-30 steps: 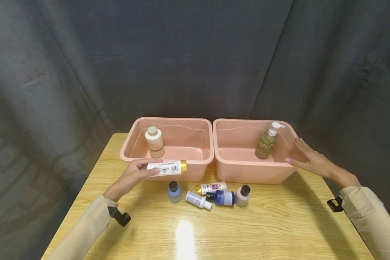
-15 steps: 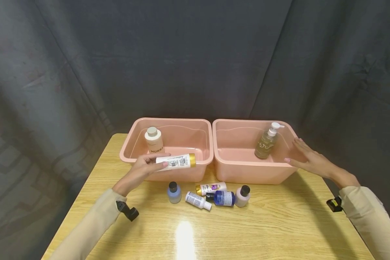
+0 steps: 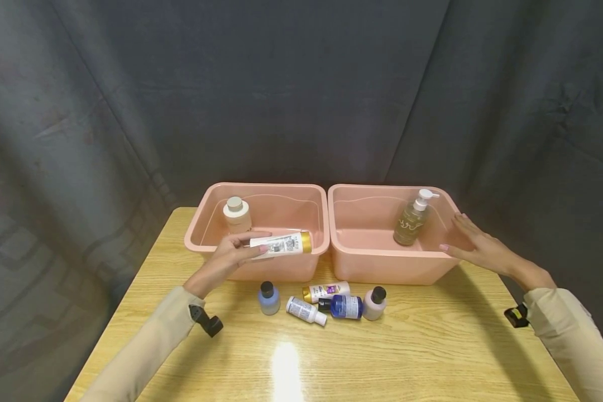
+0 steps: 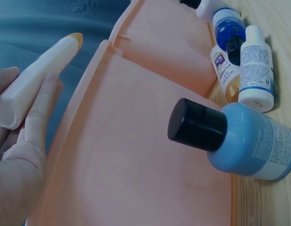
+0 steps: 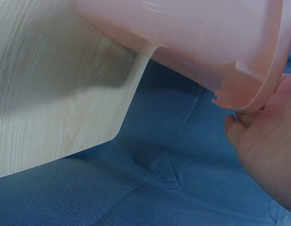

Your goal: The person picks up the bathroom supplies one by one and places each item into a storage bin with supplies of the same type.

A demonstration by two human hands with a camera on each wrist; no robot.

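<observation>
My left hand [image 3: 231, 255] holds a white tube with a gold cap [image 3: 282, 244] level over the front rim of the left pink tub [image 3: 261, 268]; in the left wrist view the tube [image 4: 35, 80] lies along my fingers [image 4: 39, 113]. A cream bottle [image 3: 237, 215] stands inside that tub. My right hand [image 3: 474, 245] rests with straight fingers on the right end of the right pink tub [image 3: 382, 268], its palm [image 5: 272, 141] against the rim. A pump bottle [image 3: 413, 219] stands in that tub.
Several small bottles sit on the wooden table [image 3: 382, 357] before the tubs: a light blue one [image 3: 269, 298], a white one [image 3: 305, 310], a gold-capped one [image 3: 326, 290], a dark blue one [image 3: 345, 306], a pinkish one [image 3: 374, 303]. Dark curtains hang behind.
My left hand has carried the white tube up and to the right, from in front of the left tub's wall to over its front rim. The right hand has not moved.
</observation>
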